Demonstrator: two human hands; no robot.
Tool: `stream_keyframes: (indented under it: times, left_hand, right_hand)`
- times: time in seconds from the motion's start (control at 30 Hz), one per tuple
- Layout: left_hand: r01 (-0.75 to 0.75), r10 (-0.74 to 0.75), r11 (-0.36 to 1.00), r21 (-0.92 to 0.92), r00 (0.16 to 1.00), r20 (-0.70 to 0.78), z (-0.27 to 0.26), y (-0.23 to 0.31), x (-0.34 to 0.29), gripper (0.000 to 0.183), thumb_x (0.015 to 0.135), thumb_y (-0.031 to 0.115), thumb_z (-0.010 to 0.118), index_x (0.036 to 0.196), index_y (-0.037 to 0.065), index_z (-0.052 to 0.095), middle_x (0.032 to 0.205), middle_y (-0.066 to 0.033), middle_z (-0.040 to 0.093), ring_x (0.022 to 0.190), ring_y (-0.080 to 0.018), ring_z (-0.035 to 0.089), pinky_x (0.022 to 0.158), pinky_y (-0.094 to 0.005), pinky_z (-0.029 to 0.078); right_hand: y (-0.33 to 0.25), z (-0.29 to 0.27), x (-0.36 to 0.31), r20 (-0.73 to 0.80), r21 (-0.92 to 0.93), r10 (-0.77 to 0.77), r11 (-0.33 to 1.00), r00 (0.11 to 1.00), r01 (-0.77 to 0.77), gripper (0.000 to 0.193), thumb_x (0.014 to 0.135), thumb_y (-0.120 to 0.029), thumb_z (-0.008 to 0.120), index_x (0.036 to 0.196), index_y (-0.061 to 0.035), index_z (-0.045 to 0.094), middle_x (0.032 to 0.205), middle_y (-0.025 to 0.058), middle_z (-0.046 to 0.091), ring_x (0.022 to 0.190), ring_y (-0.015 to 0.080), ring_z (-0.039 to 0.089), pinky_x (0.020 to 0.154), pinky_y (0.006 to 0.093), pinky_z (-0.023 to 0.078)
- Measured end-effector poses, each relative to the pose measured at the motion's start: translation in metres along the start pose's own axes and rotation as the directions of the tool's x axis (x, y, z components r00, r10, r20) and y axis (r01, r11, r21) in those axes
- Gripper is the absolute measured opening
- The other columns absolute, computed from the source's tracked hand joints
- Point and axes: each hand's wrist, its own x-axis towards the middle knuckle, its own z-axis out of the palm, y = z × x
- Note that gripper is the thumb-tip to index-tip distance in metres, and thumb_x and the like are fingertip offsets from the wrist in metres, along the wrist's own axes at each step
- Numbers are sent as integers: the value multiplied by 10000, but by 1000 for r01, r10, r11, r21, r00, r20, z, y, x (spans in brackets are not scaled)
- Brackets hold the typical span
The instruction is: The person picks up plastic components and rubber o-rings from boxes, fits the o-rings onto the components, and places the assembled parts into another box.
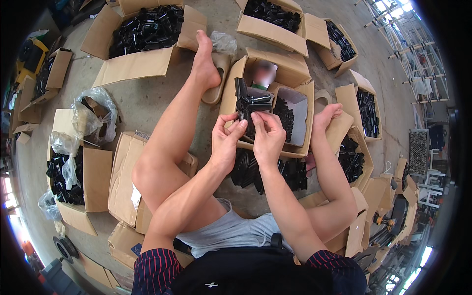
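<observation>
Both hands hold a black plastic connector (pixel 255 103) with several tube-like arms, out in front of me between my knees. My left hand (pixel 225 145) pinches its lower end from the left, thumb and fingers closed. From the right, the fingers of my right hand (pixel 269 140) close on the same lower part and hide some of it. Just beyond is an open cardboard box (pixel 311 110) with a smaller grey-lined box (pixel 297 101) inside, which holds many small black pieces (pixel 283 115). Below my hands lies a pile of black plastic parts (pixel 244 169).
Open cartons of black parts stand around: a large one (pixel 132 66) far left, another (pixel 273 35) at the back, one (pixel 98 177) at left and one (pixel 350 105) at right. A plastic bag (pixel 110 110) lies left. White tube racks (pixel 405 49) stand far right.
</observation>
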Motion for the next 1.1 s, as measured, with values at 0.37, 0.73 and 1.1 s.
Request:
stream_keyframes:
  times: [0.37, 0.73, 1.1]
  left_hand:
    - [9, -9, 1000, 13, 1000, -8, 1, 3, -2, 276, 957, 10, 674, 1158, 61, 492, 1058, -84, 719, 897, -60, 621, 827, -227, 497]
    - [-1, 1, 1000, 5, 1000, -17, -3, 0, 1, 289, 951, 18, 688, 1160, 61, 494, 1063, -90, 726, 903, -62, 627, 818, -228, 500]
    - [-21, 21, 999, 38, 1000, -3, -4, -1, 2, 299, 956, 28, 686, 1177, 74, 490, 1086, -82, 725, 942, -69, 638, 854, -244, 497]
  right_hand:
    - [2, 1, 0, -16, -26, -25, 999, 1000, 25, 158, 902, -131, 765, 952, 19, 751, 928, 105, 712, 840, 202, 684, 775, 310, 527]
    - [-5, 4, 3, -24, -156, -200, 969, 980, 193, 175, 888, -150, 780, 906, 21, 743, 863, 117, 706, 779, 235, 679, 747, 326, 527]
    - [3, 6, 2, 14, 83, 76, 994, 997, -77, 218, 905, -157, 774, 964, 48, 731, 907, 97, 719, 858, 163, 703, 787, 294, 541]
